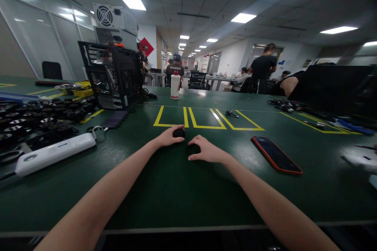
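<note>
My left hand is curled around a small black rounded object, its thumb and fingers on either side of it. Close by on the right, my right hand is curved around another small dark piece; its exact kind is too dark to make out. Both hands are low over the green tabletop, a small gap between them. Just beyond them, yellow tape outlines mark the surface.
An orange-edged phone lies on the right. To the left are a white power strip, many black fans and an open computer case. A white cup and a small metal-and-black part sit farther back. Other people are in the background.
</note>
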Motion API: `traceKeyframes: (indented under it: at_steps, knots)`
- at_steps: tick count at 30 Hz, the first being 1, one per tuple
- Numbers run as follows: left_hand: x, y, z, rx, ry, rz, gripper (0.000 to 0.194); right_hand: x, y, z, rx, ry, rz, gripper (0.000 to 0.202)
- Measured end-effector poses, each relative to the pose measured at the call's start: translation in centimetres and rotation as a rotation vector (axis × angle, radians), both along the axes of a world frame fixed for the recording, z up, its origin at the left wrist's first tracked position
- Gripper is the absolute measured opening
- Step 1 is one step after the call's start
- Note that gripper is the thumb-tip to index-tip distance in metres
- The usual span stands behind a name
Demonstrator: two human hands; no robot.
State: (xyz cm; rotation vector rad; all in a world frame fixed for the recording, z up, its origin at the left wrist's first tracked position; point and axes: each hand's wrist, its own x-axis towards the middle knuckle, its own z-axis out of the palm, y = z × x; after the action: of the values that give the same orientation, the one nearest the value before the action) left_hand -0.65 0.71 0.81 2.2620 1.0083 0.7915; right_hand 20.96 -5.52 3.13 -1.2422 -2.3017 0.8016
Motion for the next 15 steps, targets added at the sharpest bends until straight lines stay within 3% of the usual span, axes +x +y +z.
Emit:
traceKeyframes:
  at_steps: [4, 8, 11, 15]
  knots:
    - [0.4, -1.1, 0.2, 0.036, 0.029, 0.046, 0.059, 0.4, 0.8, -0.6, 0.091, -0.061, -0.192, 0.048]
    - [0.1, -4.2, 0.4, 0.082, 0.107, 0.072, 0.065, 0.9, 0.9, -0.7, 0.164, -0.144, -0.301, 0.046]
    - [-1.1, -7.8, 0.8, 0.083, 0.147, 0.089, 0.062, 0.1, -1.1, 0.0, 0.162, -0.164, -0.226, 0.045]
    - [-3.9, -12.6, 1.6, 0.061, 0.212, 0.127, 0.061, -2.0, -6.9, 1.9, 0.103, -0.128, -0.040, 0.049]
